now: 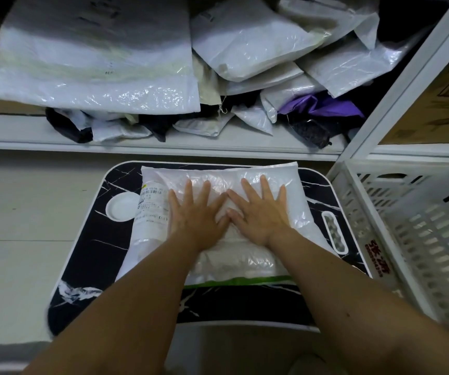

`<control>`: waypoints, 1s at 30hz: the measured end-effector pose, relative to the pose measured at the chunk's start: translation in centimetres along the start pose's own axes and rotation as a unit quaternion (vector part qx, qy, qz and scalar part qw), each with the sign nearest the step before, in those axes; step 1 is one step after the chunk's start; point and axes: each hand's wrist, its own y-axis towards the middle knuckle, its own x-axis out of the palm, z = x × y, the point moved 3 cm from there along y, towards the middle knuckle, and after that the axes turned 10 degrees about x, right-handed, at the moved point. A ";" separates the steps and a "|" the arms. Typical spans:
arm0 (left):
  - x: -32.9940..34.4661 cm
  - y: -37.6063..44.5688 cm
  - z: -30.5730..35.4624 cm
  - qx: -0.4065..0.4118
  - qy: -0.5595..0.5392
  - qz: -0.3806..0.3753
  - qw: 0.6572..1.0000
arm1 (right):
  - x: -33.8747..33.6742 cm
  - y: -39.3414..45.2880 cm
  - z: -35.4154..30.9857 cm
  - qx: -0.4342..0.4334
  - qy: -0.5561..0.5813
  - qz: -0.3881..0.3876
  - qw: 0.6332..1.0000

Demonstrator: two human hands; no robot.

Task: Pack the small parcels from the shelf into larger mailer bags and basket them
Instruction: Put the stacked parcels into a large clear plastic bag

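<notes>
A white mailer bag (293, 212) with a printed label on its left end and a green strip along its near edge lies flat on a black marble-patterned lap table (88, 255). My left hand (193, 212) and my right hand (258, 212) press down on the bag side by side, fingers straight and spread. On the white shelf (28, 133) behind the table, several white and dark small parcels (247, 50) lie piled up. A white slatted basket (407, 226) stands at the table's right.
A stack of large flat white mailer bags (91, 63) covers the shelf's left part. A white shelf post (407, 77) rises at the right, with a cardboard box (439, 98) beyond it. Pale floor lies to the table's left.
</notes>
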 end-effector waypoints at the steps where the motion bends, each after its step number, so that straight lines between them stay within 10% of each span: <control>1: 0.0 0.1 0.0 -0.006 -0.004 0.000 1.000 | 0.0 0.1 0.0 0.009 0.007 -0.006 1.000; 16: 0.0 0.0 -2.3 -0.239 -0.127 -0.071 0.960 | 0.8 0.5 2.0 0.200 0.145 -0.138 0.959; 30: 1.9 -2.2 -3.9 -0.222 -0.148 -0.003 0.964 | 1.6 -0.5 3.3 0.309 0.157 -0.107 0.932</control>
